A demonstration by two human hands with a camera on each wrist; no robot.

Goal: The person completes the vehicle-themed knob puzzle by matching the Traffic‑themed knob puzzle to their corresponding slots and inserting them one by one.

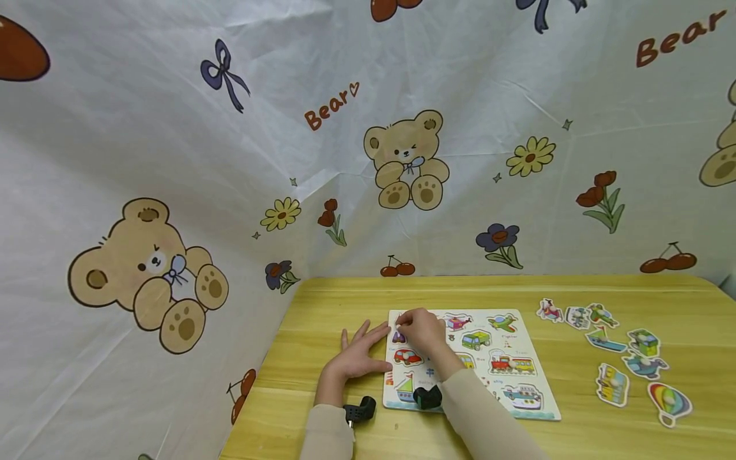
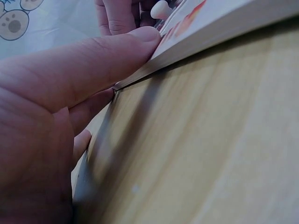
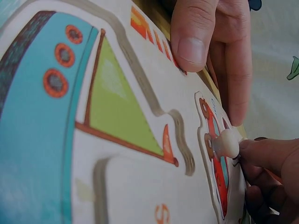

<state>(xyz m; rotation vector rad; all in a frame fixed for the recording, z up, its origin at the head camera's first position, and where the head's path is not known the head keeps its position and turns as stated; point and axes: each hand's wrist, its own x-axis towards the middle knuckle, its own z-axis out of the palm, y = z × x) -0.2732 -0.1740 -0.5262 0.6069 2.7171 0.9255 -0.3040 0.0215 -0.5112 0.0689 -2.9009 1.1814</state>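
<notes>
Wooden knob puzzle on a worktop point(image 1: 336, 300), with two hands at work. The purple piece point(image 1: 398, 338) lies at the upper left of the puzzle board point(image 1: 480, 318), directly beneath the fingertips of the right hand point(image 1: 424, 329). The grip of this hand is closed, thumb and fingers pinching the piece at its pale knob. The left hand point(image 1: 358, 358) has its fingers spread and extended, its grip clasping nothing; the thumb touches the left edge of the board.

The board's recesses serve as containers. The red car point(image 3: 219, 168), with its white knob point(image 3: 227, 143), is seated just below the purple piece. The sailboat recess point(image 3: 117, 93) shows its grey wall and printed floor. Loose pieces lie on the worktop to the right of the board, among them a sailboat piece point(image 1: 606, 345), a yellow bus piece point(image 1: 613, 385) and a balloon piece point(image 1: 669, 402).

The right hand and forearm cover the board's upper middle and part of the printed bus point(image 1: 464, 360). The purple piece is largely hidden by the fingers, so its picture is hard to make out. Both wrist views crop the board, and the right wrist view cuts off the right hand at the frame edge.
</notes>
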